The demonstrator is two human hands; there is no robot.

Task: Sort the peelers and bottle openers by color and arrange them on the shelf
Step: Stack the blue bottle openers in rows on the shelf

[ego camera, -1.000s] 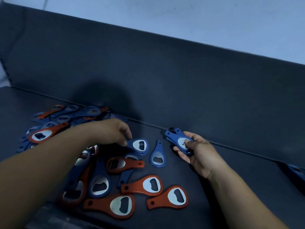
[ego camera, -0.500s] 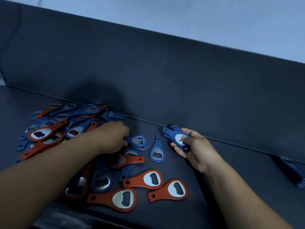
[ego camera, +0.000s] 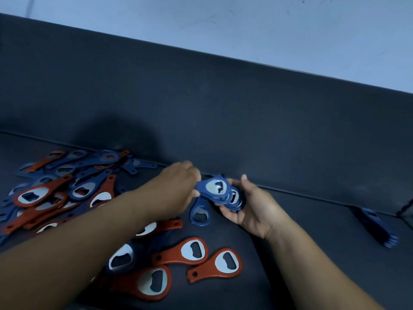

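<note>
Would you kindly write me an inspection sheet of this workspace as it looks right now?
Surface: dark matte shelf with a dark upright back panel.
Job's things: mixed pile of blue and orange bottle openers at left; loose orange bottle openers near the front; one blue bottle opener lying flat between the hands; row of dark blue pieces set apart at far right.
Clutter: nothing seen.
Hands: right hand cradles a stack of blue bottle openers; left hand holds a blue opener onto that stack.
Cables: nothing seen.
Surroundings: pale wall behind the shelf.
</note>
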